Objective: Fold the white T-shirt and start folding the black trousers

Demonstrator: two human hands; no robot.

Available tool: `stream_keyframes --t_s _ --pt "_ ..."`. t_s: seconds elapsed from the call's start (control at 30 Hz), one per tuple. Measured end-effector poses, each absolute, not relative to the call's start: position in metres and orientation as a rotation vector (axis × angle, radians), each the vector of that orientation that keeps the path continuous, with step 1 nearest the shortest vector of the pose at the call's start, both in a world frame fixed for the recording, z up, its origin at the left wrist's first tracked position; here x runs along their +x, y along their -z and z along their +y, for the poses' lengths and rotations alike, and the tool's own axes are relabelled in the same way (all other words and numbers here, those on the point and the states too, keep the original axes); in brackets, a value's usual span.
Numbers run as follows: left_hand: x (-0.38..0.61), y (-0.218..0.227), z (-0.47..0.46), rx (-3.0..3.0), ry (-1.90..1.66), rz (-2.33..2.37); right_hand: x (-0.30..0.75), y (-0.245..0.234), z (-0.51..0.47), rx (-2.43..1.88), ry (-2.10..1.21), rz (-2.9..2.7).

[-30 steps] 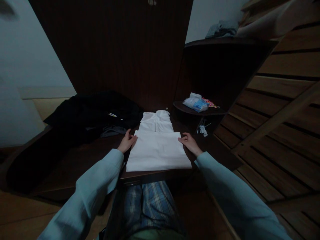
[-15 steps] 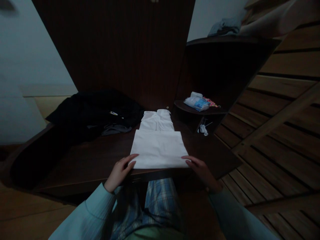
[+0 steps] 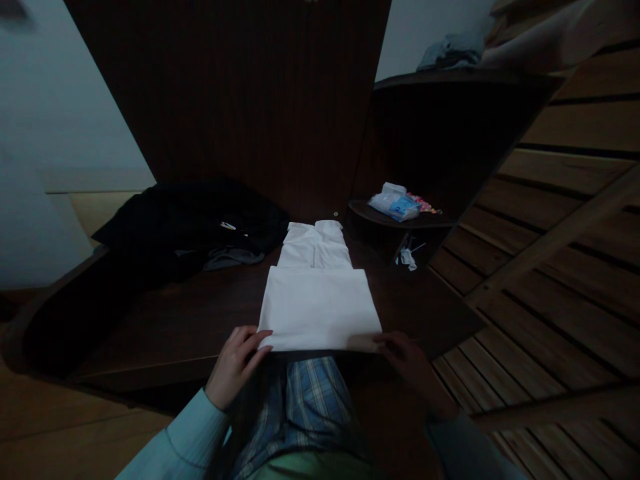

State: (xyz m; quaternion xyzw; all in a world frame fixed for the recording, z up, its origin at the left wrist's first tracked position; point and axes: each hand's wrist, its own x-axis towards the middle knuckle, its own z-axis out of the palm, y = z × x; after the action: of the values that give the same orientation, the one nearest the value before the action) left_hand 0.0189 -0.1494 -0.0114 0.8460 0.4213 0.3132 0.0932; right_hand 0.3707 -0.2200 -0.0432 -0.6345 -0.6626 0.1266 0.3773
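A folded white garment (image 3: pixel 320 303) lies on the dark wooden desk. Its far part is narrower, with a seam down the middle, and its near part is a wide, flat fold. My left hand (image 3: pixel 237 360) pinches the near left corner between thumb and fingers. At the near right corner, my right hand (image 3: pixel 407 360) grips the cloth the same way, in shadow. The near edge is drawn fairly straight between both hands, at the front edge of the desk. Whether the garment is a shirt or something else, I cannot tell.
A heap of dark clothing (image 3: pixel 200 220) lies at the back left of the desk (image 3: pixel 165 333). To the right, a small shelf (image 3: pixel 365 212) carries a plastic packet (image 3: pixel 395 203). Grey cloth (image 3: pixel 453 52) sits on the upper shelf. Wooden slats (image 3: pixel 565 313) stand at the right.
Both hands have moved toward me, drawing the garment's near edge to the desk's front edge. The wide fold has slid nearer, showing slightly more of the narrow part behind it.
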Motion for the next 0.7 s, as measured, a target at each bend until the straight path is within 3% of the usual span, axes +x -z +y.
stream_keyframes --t_s 0.17,0.33,0.47,0.7 --pt "0.015 0.02 -0.143 2.769 -0.864 1.288 0.369 0.046 -0.22 -1.565 0.178 -1.938" --pt "0.016 0.021 -0.14 2.912 -0.716 1.175 0.373 0.054 -0.213 -1.528 0.276 -2.102" --pt "0.011 0.016 -0.143 2.928 -0.639 1.056 0.383 0.041 -0.213 -1.395 0.109 -2.164" --pt "0.005 -0.021 -0.186 2.612 -0.765 0.803 0.397 -0.018 -0.252 -1.423 -0.531 -2.001"
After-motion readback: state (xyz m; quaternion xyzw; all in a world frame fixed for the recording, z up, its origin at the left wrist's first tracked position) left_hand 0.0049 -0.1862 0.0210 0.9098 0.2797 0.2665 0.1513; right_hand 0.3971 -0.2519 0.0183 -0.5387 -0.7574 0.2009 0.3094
